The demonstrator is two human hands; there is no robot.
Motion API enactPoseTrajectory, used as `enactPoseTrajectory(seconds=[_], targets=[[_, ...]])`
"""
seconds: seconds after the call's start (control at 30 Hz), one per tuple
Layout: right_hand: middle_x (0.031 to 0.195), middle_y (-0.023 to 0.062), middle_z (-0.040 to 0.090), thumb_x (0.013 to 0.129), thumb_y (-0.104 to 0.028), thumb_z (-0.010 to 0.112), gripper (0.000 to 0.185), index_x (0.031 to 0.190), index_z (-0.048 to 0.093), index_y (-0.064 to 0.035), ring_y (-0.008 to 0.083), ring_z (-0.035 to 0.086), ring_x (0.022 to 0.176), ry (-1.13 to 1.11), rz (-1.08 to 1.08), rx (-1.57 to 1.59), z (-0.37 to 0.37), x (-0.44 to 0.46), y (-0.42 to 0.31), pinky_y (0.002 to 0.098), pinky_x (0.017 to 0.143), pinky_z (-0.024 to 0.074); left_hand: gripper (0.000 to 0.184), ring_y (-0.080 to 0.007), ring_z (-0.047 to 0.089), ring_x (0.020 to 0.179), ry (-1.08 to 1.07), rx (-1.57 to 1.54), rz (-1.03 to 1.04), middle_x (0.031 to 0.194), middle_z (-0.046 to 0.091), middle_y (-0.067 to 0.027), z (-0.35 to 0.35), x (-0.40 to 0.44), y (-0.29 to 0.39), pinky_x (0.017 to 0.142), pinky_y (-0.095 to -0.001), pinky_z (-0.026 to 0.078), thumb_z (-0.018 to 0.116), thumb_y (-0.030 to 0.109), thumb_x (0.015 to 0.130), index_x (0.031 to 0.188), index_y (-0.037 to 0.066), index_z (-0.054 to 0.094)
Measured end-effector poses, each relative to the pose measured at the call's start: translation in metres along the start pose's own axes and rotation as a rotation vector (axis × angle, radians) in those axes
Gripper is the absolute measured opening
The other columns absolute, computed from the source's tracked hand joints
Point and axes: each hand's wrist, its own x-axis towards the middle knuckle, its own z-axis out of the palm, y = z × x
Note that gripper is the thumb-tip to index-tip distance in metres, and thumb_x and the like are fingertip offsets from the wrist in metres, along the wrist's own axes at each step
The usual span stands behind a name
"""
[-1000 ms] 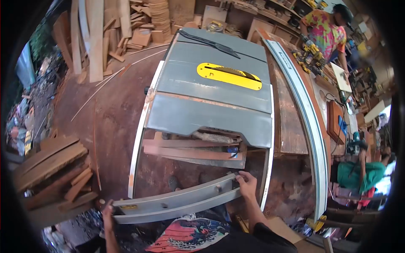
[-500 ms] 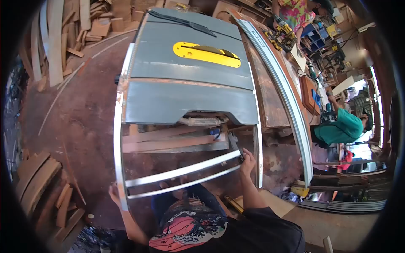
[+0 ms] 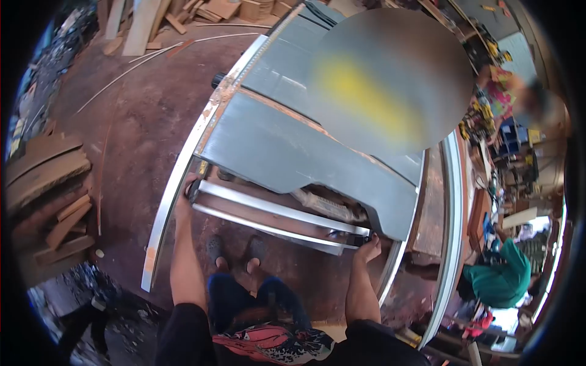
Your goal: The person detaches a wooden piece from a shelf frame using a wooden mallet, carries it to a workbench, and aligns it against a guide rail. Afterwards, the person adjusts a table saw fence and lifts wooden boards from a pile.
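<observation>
A rip fence point(image 3: 287, 215), a pale metal bar with dark end pieces, spans the front of a grey table saw point(image 3: 287, 140), between its two side rails. My left hand point(image 3: 186, 194) is closed around the fence's left end, close beside the left metal rail point(image 3: 174, 195). At the opposite end, my right hand point(image 3: 368, 249) grips the dark end piece, near the right rail point(image 3: 397, 262). A round blurred patch covers much of the saw top, with a smear of yellow in it.
Wood offcuts point(image 3: 52, 174) are piled at the left, and boards point(image 3: 143, 27) lean at the back. A long metal guide rail point(image 3: 448, 244) runs along the right. Beyond it are a person in a green shirt point(image 3: 503, 274) and another in a patterned shirt point(image 3: 502, 88).
The rip fence has moved toward the saw's front edge, and its tilt has reversed. My left hand has moved up from the rail's end to the fence. The view has turned.
</observation>
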Motion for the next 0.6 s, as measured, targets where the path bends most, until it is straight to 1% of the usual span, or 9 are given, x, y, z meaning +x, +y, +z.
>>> enactPoseTrajectory(seconds=[0.07,0.13,0.17,0.2,0.27,0.3,0.33,0.47,0.6], targets=[[0.101,0.027,0.073,0.1,-0.031,0.055,0.047,0.11,0.071,0.0117,0.0375,0.068,0.092,-0.023,0.009,-0.152,0.018,0.003,0.01,0.0455,0.089,0.0499,0.047,-0.0241,0.06,0.124,0.049,-0.009,-0.015,0.124,0.068,-0.0123,0.023,0.018,0.023,0.112,-0.0366,0.041,0.034,0.029,0.11,0.121,0.0,0.07],[0.106,0.0309,0.072,0.102,-0.04,0.054,0.055,0.109,0.071,0.0123,0.0436,0.068,0.095,-0.049,-0.076,-0.443,0.033,0.012,0.024,0.0482,0.091,0.0493,0.05,-0.0271,0.063,0.12,0.378,0.277,-0.196,0.126,0.07,-0.0166,0.047,0.024,0.028,0.108,-0.0381,0.044,0.042,0.036,0.107,0.124,-0.001,0.07],[0.109,0.0315,0.071,0.103,-0.046,0.052,0.06,0.107,0.071,0.0111,0.046,0.067,0.099,-0.1,-0.014,-0.521,0.034,0.01,0.018,0.0495,0.093,0.0495,0.05,-0.0295,0.067,0.113,0.421,0.448,-0.214,0.121,0.072,-0.0186,0.026,0.024,-0.032,0.103,-0.0414,0.048,0.041,0.036,0.106,0.123,0.001,0.071],[0.112,0.0321,0.07,0.104,-0.052,0.05,0.065,0.105,0.072,0.0099,0.0484,0.066,0.103,-0.169,0.033,-0.602,0.035,0.009,0.014,0.0507,0.095,0.0497,0.052,-0.0398,0.058,0.125,0.413,0.476,-0.327,0.129,0.065,-0.0255,0.025,0.009,-0.033,0.107,-0.0477,0.043,0.04,0.034,0.104,0.13,-0.004,0.063],[0.098,0.0282,0.074,0.106,-0.06,0.039,0.072,0.102,0.075,0.0019,0.0447,0.073,0.091,-0.243,-0.163,-1.038,0.032,0.034,0.066,0.0562,0.076,0.0583,0.048,-0.0405,0.06,0.118,0.506,0.793,-0.325,0.12,0.068,-0.0242,0.021,-0.021,-0.067,0.104,-0.0499,0.044,0.042,0.035,0.104,0.125,-0.002,0.065],[0.085,0.0241,0.074,0.106,-0.06,0.039,0.069,0.104,0.076,-0.0015,0.0469,0.073,0.078,-0.233,-0.267,-1.115,0.031,0.044,0.083,0.0559,0.068,0.0592,0.047,-0.0414,0.06,0.118,0.556,0.344,-0.402,0.12,0.067,-0.024,0.028,-0.045,-0.033,0.102,-0.05,0.045,0.047,0.038,0.103,0.122,-0.001,0.064],[0.098,0.0265,0.071,0.104,-0.061,0.041,0.069,0.111,0.072,0.0012,0.049,0.07,0.091,-0.169,-0.121,-1.009,0.027,0.024,0.054,0.0571,0.077,0.0577,0.046,-0.0439,0.06,0.118,0.668,0.14,-0.264,0.122,0.066,-0.0265,0.041,-0.074,0.021,0.101,-0.05,0.046,0.056,0.038,0.101,0.122,-0.001,0.064],[0.143,0.0272,0.055,0.097,-0.062,0.051,0.08,0.142,0.052,0.0044,0.0498,0.051,0.13,-0.086,-0.03,-0.955,0.019,-0.01,0.027,0.0584,0.106,0.046,0.05,-0.0452,0.059,0.12,0.425,0.701,-0.104,0.125,0.065,-0.0281,-0.004,-0.18,0.074,0.104,-0.0498,0.046,0.067,0.037,0.093,0.129,0.002,0.063],[0.147,0.0259,0.052,0.097,-0.058,0.055,0.08,0.149,0.046,0.0023,0.0486,0.046,0.135,-0.151,-0.342,-0.769,0.008,-0.07,0.007,0.0575,0.112,0.0378,0.06,-0.0449,0.056,0.126,-0.081,0.853,-0.393,0.129,0.063,-0.0276,-0.128,-0.265,0.07,0.109,-0.0499,0.044,0.067,0.042,0.092,0.137,0.003,0.059]])
